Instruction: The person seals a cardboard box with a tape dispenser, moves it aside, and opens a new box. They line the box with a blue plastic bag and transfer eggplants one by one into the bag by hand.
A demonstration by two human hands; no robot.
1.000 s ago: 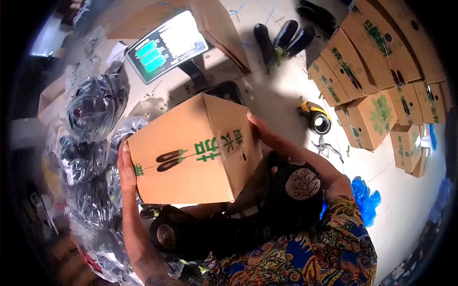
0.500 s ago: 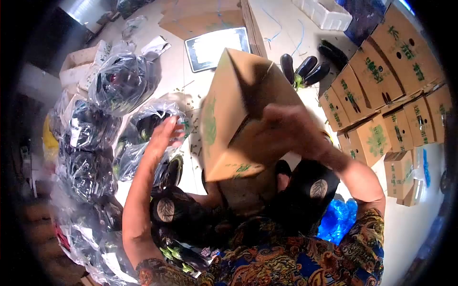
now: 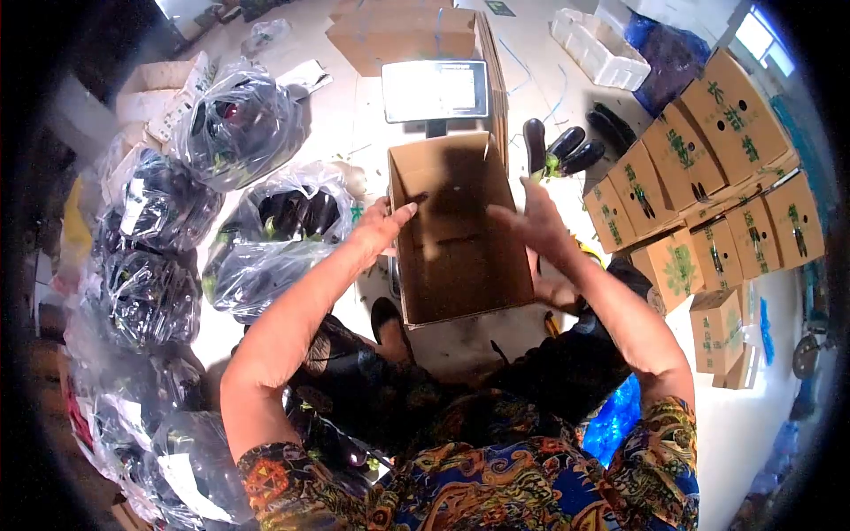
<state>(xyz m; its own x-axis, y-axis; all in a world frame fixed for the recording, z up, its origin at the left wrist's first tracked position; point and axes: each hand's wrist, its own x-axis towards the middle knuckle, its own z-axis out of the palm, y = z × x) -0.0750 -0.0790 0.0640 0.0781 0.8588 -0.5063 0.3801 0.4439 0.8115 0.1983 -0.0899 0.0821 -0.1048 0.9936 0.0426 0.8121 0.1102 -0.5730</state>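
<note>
An open-topped cardboard box [image 3: 460, 281] stands upright between my knees, its inside bare and brown. My left hand [image 3: 379, 232] is at its left wall, with the thumb over the rim and the other fingers along the outside. On the opposite side my right hand [image 3: 542, 228] is spread, its thumb reaching over the right rim and its fingers pointing away from me. Right behind the box rises a lit scale display [image 3: 434, 91]. A clear plastic bag of eggplants [image 3: 297, 217] lies open left of my left hand.
Several bagged bundles of eggplants [image 3: 146, 296] line the left side. Loose eggplants [image 3: 580, 157] lie on the floor beyond my right hand. Printed cardboard cartons [image 3: 682, 146] are stacked at the right. A white foam crate [image 3: 598, 49] and flat cardboard [image 3: 403, 40] are at the back.
The box was tilted and has come down upright, its opening now facing up. My left hand has moved right to its wall; my right hand has shifted from over the box to its right side.
</note>
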